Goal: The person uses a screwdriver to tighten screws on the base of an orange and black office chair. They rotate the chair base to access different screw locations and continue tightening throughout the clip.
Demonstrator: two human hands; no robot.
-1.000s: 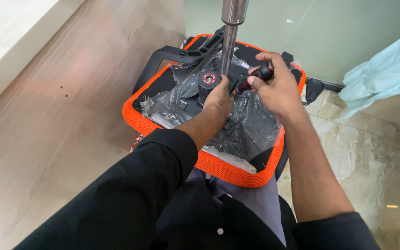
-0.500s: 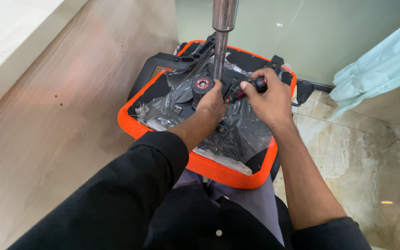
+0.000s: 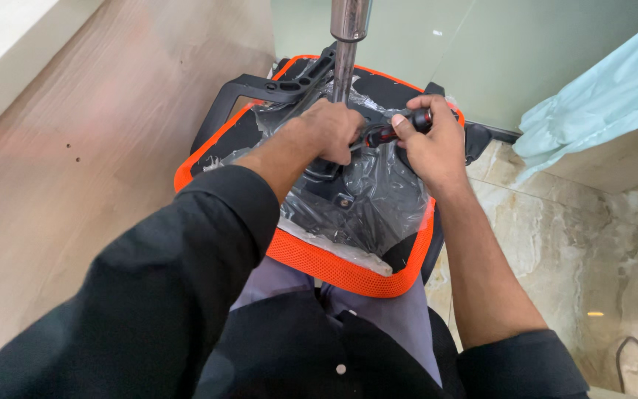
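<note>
An upturned office chair seat (image 3: 348,277), rimmed in orange mesh and half wrapped in clear plastic film (image 3: 378,199), lies with its underside up against the person's lap, above a wooden floor (image 3: 112,133) on the left and marble tiles (image 3: 555,222) on the right. From the black mechanism plate (image 3: 334,188) at the seat's middle a chromed gas-lift column (image 3: 347,44) rises straight towards the camera and out of the top of the view. The left hand (image 3: 330,133) is curled down over the plate right at the foot of the column, fingers bent and pressing there; whether it grips a part beneath cannot be told. The right hand (image 3: 430,140) is closed around the black-and-red handle of a screwdriver (image 3: 393,131). The tool's long axis runs nearly level, from the right hand leftwards, its tip hidden under the left hand at the column's base, so the right hand carries the tool while the left sits nearer the fixing point.
</note>
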